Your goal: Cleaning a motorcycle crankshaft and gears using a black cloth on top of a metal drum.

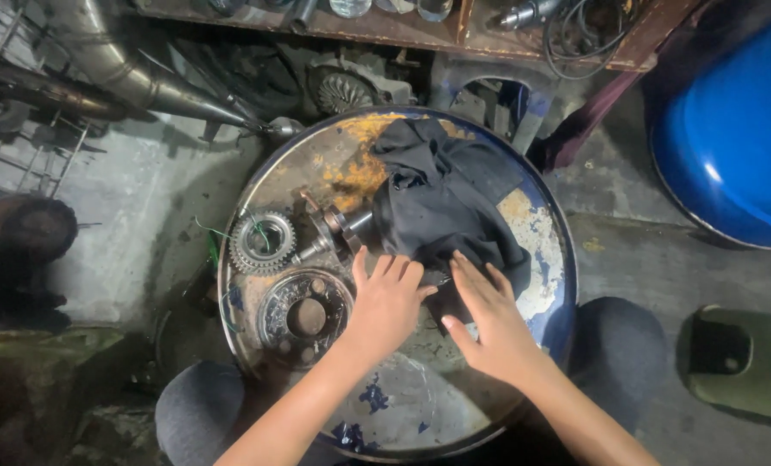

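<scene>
Head view: both hands lie flat, fingers spread, on the near edge of the crumpled black cloth point(442, 203) covering the middle and far side of the rusty round drum top point(537, 233). The left hand point(388, 302) and right hand point(492, 319) look mid-way through smoothing or gathering it (nothing pinched yet). A shafted metal part point(338, 226) pokes out at its left edge, beside a toothed steel gear point(262, 242) and round clutch plate point(304, 315). Next move probably needs a real grip on the fabric.
</scene>
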